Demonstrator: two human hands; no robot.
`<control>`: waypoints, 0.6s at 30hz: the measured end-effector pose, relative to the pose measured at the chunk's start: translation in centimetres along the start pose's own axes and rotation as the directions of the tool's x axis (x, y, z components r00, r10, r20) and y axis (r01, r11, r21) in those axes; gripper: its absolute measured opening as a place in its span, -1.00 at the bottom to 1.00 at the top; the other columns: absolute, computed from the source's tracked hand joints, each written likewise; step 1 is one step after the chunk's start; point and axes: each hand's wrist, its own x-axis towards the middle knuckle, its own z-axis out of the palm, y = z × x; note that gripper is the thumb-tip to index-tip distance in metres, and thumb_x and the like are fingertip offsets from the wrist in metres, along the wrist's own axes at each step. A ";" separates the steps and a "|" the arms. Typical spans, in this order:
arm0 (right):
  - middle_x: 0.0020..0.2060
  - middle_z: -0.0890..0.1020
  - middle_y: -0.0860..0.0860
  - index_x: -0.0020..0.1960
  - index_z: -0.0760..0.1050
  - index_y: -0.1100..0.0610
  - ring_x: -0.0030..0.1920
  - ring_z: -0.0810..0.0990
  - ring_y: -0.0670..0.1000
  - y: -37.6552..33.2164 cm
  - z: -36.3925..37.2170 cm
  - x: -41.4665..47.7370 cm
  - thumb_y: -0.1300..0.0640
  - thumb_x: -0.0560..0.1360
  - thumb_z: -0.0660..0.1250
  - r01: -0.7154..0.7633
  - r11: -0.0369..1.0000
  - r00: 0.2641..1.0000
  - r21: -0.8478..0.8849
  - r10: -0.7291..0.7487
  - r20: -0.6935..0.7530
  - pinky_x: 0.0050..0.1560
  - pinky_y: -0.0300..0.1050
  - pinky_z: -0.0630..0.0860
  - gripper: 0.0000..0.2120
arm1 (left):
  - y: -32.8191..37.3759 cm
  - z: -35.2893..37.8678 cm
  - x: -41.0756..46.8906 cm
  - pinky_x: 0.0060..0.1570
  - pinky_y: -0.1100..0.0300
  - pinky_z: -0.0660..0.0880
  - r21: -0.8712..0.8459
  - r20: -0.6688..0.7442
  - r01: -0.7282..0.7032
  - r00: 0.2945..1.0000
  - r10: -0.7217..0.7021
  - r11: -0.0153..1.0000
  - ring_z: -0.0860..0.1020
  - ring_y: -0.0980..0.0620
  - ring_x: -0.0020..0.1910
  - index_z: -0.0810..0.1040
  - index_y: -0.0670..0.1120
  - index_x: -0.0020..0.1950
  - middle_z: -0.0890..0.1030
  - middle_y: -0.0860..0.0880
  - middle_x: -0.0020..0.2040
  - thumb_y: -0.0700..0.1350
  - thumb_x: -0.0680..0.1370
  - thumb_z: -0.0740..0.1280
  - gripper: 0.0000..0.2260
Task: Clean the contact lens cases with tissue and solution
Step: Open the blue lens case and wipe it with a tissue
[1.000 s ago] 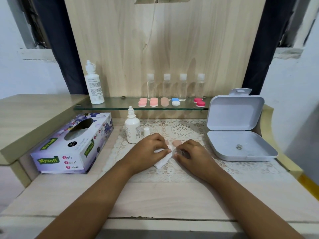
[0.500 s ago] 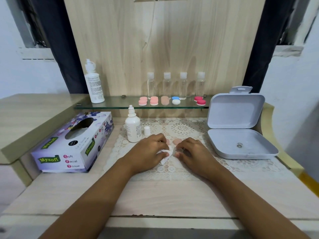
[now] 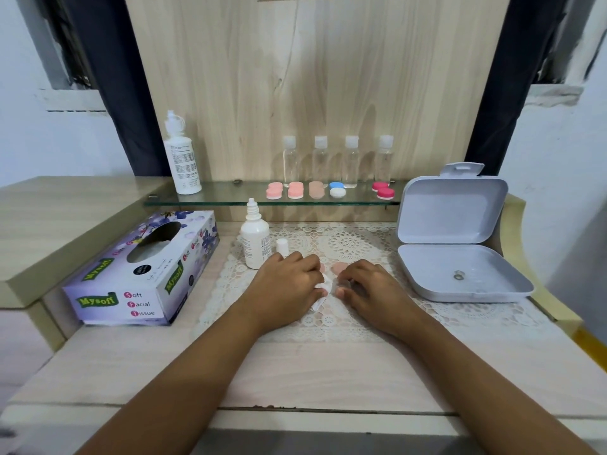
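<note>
— Left hand (image 3: 289, 285)?
— Curled around a crumpled tissue (image 3: 321, 290), pressing it onto the lace mat (image 3: 361, 244) on the desk (image 3: 328, 366).
— Right hand (image 3: 372, 289)?
— Curled too, fingertips down, close beside the left. Cannot tell whether holding anything.
— And the lens case?
— Only a peach cap (image 3: 338, 267) in sight, just beyond the fingertips, between both hands. Just beyond the left, an uncapped solution bottle (image 3: 254, 241).
</note>
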 end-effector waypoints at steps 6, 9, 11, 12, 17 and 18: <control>-0.02 0.53 -0.02 0.01 0.55 0.14 0.01 0.46 0.11 0.0 0.0 0.0 0.02 0.49 0.32 0.006 1.000 1.000 0.015 -0.006 0.008 0.07 -0.07 0.38 -0.80 | -0.1 0.8 0.1 0.04 0.11 0.35 -0.391 0.126 0.180 0.982 -0.142 0.903 0.40 0.04 0.01 0.60 -0.10 0.07 0.41 0.08 -0.04 -0.03 0.54 0.31 -0.80; -0.01 0.52 -0.04 0.02 0.55 0.13 0.03 0.45 0.09 0.0 0.0 0.1 0.04 0.49 0.32 -0.002 1.000 1.000 0.008 0.002 0.012 0.06 -0.10 0.36 -0.81 | 0.1 0.6 0.0 0.09 0.08 0.29 -0.475 0.157 0.265 0.964 -0.215 0.839 0.37 0.09 0.05 0.62 -0.03 0.08 0.36 0.16 -0.05 -0.03 0.54 0.31 -0.82; -0.02 0.51 -0.04 0.03 0.55 0.14 0.04 0.45 0.09 0.0 0.0 0.1 0.07 0.49 0.33 0.003 1.000 1.000 -0.001 -0.003 0.013 0.05 -0.11 0.36 -0.82 | 0.0 0.5 0.0 0.06 0.11 0.21 -0.393 0.191 0.279 0.957 -0.219 0.876 0.35 0.10 0.09 0.60 0.04 0.13 0.37 0.19 -0.02 0.04 0.55 0.27 -0.78; -0.01 0.51 -0.03 0.04 0.55 0.14 0.04 0.46 0.10 0.0 0.0 0.1 0.08 0.49 0.33 0.005 1.000 1.000 -0.003 -0.005 0.015 0.05 -0.11 0.37 -0.82 | 0.0 0.5 0.1 0.04 0.11 0.19 -0.314 0.179 0.262 0.960 -0.214 0.913 0.36 0.10 0.09 0.59 0.08 0.15 0.39 0.19 0.00 0.08 0.56 0.24 -0.76; 0.02 0.54 0.01 0.03 0.55 0.15 0.04 0.46 0.09 0.0 0.0 0.0 0.08 0.49 0.33 0.002 1.000 1.000 0.001 -0.002 0.017 0.06 -0.10 0.38 -0.83 | -0.1 0.1 -0.2 -0.22 0.17 0.30 -0.019 0.018 0.120 0.993 -0.120 0.993 0.53 0.05 -0.19 0.66 0.09 -0.10 0.54 0.13 -0.18 0.18 0.47 0.11 -0.64; 0.02 0.54 0.01 0.02 0.55 0.15 0.03 0.46 0.09 0.0 -0.1 0.0 0.08 0.49 0.33 0.000 1.000 1.000 -0.002 0.000 0.019 0.06 -0.10 0.37 -0.83 | 0.0 0.1 -0.1 -0.25 0.19 0.31 -0.008 0.006 0.107 0.994 -0.107 0.994 0.52 0.05 -0.23 0.66 0.08 -0.15 0.54 0.13 -0.22 0.18 0.46 0.11 -0.64</control>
